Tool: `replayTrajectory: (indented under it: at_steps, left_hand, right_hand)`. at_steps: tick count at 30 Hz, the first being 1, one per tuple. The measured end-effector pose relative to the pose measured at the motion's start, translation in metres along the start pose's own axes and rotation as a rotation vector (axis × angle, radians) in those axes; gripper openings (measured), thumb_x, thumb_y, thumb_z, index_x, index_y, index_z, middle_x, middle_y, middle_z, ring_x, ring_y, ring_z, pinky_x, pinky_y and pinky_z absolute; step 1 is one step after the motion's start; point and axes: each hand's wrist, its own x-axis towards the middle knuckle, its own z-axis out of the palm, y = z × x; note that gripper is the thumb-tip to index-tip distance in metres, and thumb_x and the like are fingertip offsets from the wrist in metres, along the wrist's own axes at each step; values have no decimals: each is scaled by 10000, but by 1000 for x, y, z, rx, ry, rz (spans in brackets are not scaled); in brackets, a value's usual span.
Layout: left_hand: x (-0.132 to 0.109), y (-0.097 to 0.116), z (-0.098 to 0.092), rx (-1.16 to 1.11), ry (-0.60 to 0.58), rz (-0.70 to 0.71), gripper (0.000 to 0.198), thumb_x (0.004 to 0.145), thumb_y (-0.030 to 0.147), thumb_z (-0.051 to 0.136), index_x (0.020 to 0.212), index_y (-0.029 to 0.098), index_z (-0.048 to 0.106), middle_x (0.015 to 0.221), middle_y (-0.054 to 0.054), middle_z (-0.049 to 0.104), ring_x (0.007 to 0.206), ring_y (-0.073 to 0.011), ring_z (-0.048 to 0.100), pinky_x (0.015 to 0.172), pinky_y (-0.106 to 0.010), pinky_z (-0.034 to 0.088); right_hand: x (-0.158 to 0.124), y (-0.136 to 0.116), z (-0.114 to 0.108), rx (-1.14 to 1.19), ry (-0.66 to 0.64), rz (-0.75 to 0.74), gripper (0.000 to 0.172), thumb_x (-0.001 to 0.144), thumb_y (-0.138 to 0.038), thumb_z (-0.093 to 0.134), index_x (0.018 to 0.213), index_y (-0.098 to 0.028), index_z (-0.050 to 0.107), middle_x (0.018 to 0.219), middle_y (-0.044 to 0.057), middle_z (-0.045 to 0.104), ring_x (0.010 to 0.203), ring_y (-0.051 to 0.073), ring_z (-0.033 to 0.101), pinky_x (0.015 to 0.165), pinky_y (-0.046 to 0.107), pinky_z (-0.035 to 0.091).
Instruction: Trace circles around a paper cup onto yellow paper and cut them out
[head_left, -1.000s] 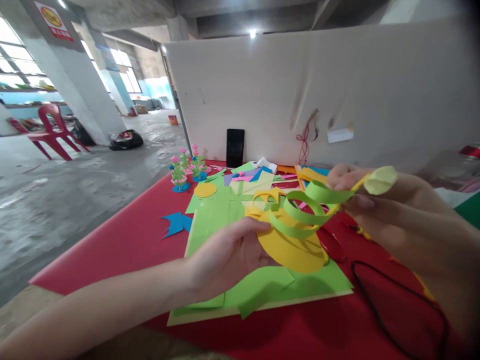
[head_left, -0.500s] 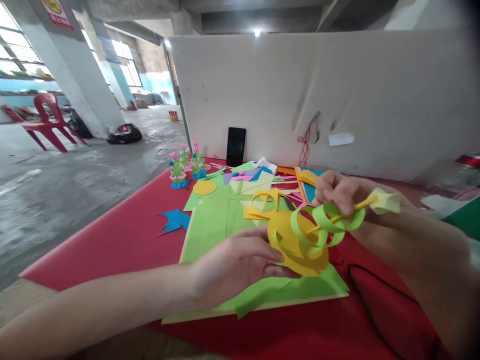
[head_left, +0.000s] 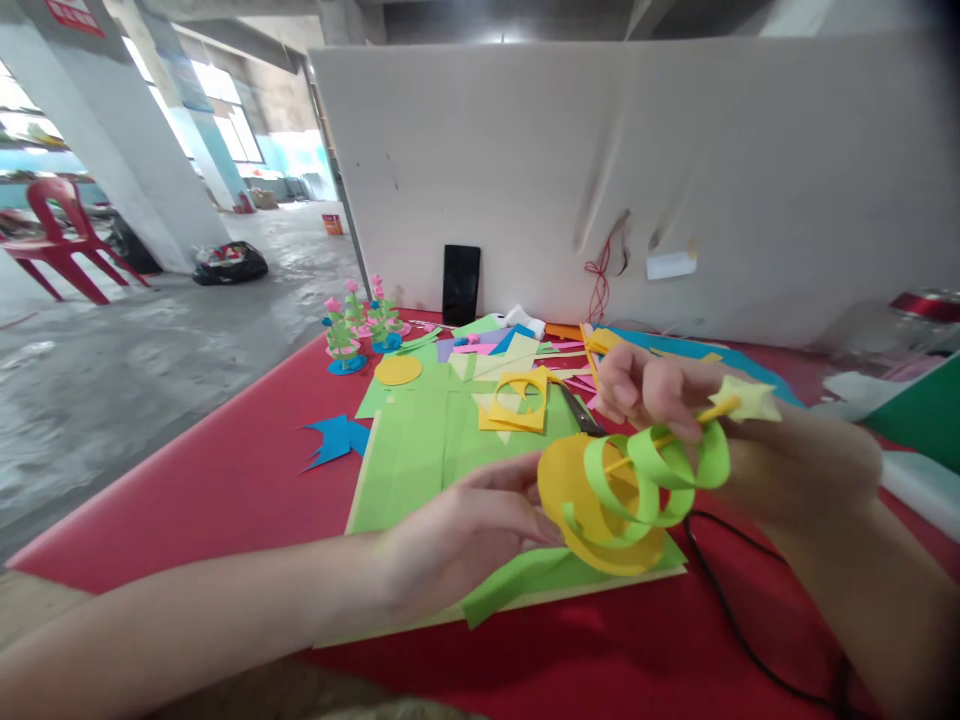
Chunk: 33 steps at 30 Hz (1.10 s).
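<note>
A paper tree (head_left: 634,490) is held tilted between my two hands above green paper sheets (head_left: 420,455). It has a yellow round base, a yellow stem, a green spiral strip around the stem and a pale yellow star (head_left: 742,400) at its tip. My left hand (head_left: 472,525) pinches the base at its left edge, with the thumb in front and some fingers hidden behind. Around the upper stem, just below the star, the fingers of my right hand (head_left: 664,395) are closed. Scissors (head_left: 577,410) lie on the sheets behind the base, partly covered.
Several finished small paper trees (head_left: 345,340) stand at the back left. A yellow paper disc (head_left: 398,370), blue scraps (head_left: 334,440) and a cut-out yellow sheet (head_left: 517,402) lie on the red table (head_left: 187,500). A phone (head_left: 460,285) leans on the board; a black cable (head_left: 724,600) lies right.
The paper tree has turned slightly and sits a little lower, with its base facing me more. My right hand has shifted slightly left. The camera view has moved a bit.
</note>
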Motion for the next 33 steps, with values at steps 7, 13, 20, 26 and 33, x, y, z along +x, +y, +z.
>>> replayTrajectory:
  at_steps: [7, 13, 20, 26, 33]
  left_hand:
    - [-2, 0, -6, 170, 84, 176, 555, 734, 163, 585, 1258, 234, 416, 1375, -27, 384, 1293, -216, 274, 1007, -339, 280]
    - [-9, 3, -8, 688, 84, 324, 593, 748, 287, 692, 1265, 295, 402, 1400, 14, 334, 1322, -204, 222, 1104, -327, 165]
    - [-9, -1, -12, 832, 129, 285, 464, 755, 287, 690, 1165, 312, 474, 1424, 54, 281, 1319, -182, 240, 1076, -266, 194]
    - [-6, 9, -9, 792, 108, 240, 277, 764, 292, 675, 1002, 221, 554, 1361, -4, 364, 1275, -204, 311, 1057, -284, 212]
    - [-4, 11, -12, 763, 111, 245, 102, 766, 263, 678, 770, 202, 596, 1257, 10, 470, 1329, -180, 188, 972, -232, 292]
  right_hand:
    - [2, 1, 4, 23, -1, 43, 319, 758, -497, 531, 581, -231, 523, 771, 30, 408, 725, 199, 401, 647, 317, 374]
    - [5, 9, 5, 108, -5, 51, 224, 786, -402, 472, 653, -227, 511, 833, 33, 417, 760, 193, 422, 673, 308, 400]
    - [6, 13, 4, 154, -14, 95, 207, 780, -404, 501, 672, -228, 514, 834, 21, 433, 723, 169, 431, 639, 269, 415]
    - [4, 13, 4, 194, -86, 91, 264, 818, -442, 469, 697, -208, 487, 860, 24, 420, 759, 165, 431, 677, 284, 409]
    - [3, 13, 4, 228, -116, 93, 245, 834, -403, 448, 702, -199, 480, 887, 29, 419, 818, 174, 413, 715, 292, 375]
